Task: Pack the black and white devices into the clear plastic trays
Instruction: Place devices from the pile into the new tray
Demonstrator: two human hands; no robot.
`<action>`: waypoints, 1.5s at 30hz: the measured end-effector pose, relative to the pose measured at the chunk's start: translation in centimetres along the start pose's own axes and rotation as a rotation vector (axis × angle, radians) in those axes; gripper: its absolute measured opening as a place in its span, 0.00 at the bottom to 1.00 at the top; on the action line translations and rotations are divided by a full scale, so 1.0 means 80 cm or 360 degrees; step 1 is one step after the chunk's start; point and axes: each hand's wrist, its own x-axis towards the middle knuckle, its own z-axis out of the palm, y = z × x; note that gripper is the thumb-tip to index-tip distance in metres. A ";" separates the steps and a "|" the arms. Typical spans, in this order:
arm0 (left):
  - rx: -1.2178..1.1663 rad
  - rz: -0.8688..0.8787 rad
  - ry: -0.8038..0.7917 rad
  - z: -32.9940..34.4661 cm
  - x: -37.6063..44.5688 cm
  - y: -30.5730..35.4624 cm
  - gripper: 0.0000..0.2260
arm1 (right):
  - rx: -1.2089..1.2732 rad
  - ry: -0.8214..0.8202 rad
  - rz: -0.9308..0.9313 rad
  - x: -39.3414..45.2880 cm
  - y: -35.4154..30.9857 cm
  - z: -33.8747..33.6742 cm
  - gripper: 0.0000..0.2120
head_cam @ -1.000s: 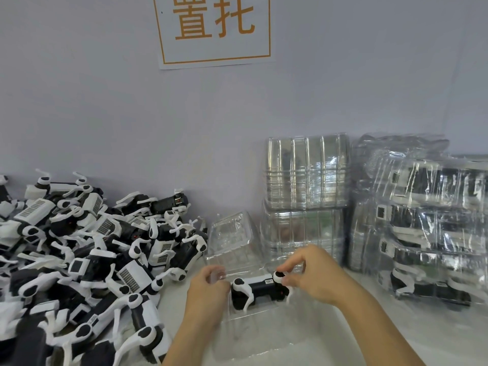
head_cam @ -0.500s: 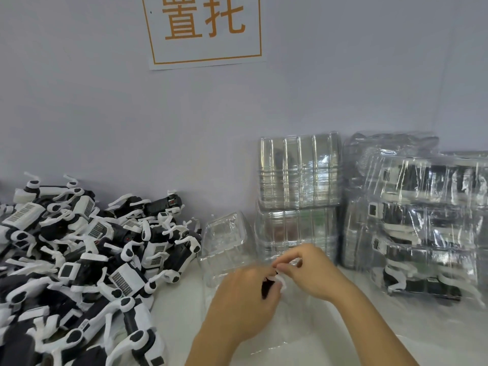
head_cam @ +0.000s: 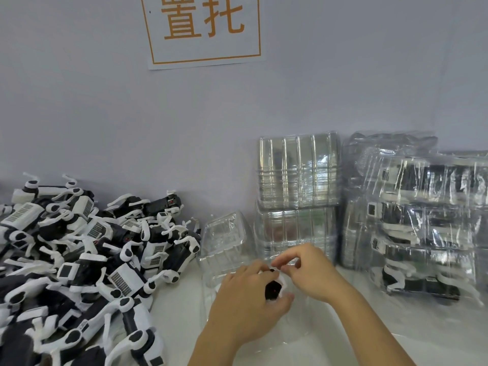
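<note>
My left hand (head_cam: 248, 299) curls around 1 black and white device (head_cam: 273, 289), thumb under it and fingers over the top, so only its dark end and a bit of white show. My right hand (head_cam: 307, 273) meets it from the other side, thumb and forefinger pinching a white part at the device's upper end. Both hands sit just above an open clear plastic tray (head_cam: 298, 326) lying on the white surface (head_cam: 179, 307); whether the device touches the tray floor I cannot tell.

Just beyond my left hand another clear tray (head_cam: 224, 241) stands tilted against the wall. Beyond my right hand, 2 stacks of empty trays (head_cam: 298, 196) sit 1 on top of the other, touching the wall.

Farther off to the right of my right hand, filled trays (head_cam: 422, 223) are piled up, black and white shapes showing through the plastic.

To the left of my left hand, well apart, a loose heap of devices (head_cam: 79, 260) covers the surface, many showing barcode labels.

Above everything, on the wall, hangs a white sign (head_cam: 203, 30) with orange characters and an orange border.
</note>
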 end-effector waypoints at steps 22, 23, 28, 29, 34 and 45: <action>-0.1021 -0.1115 0.0379 -0.021 -0.016 -0.065 0.15 | 0.0008 0.0028 0.0102 -0.002 -0.005 0.014 0.02; -0.1033 -0.1118 0.0383 -0.021 -0.016 -0.065 0.15 | 0.0012 0.0012 0.0109 -0.002 -0.007 0.014 0.01; -0.1089 -0.1124 0.0394 -0.021 -0.015 -0.062 0.14 | 0.0011 -0.0016 0.0141 -0.001 -0.012 0.016 0.04; -0.1115 -0.1127 0.0404 -0.020 -0.016 -0.061 0.13 | 0.0005 -0.0013 0.0142 -0.001 -0.012 0.016 0.04; -0.1433 -0.1105 0.0454 -0.016 -0.020 -0.061 0.13 | -0.0133 0.0044 0.0023 -0.004 -0.018 0.014 0.07; -0.1502 -0.1071 0.0447 -0.012 -0.019 -0.066 0.13 | -0.0911 -0.0091 -0.0139 -0.014 -0.070 0.042 0.18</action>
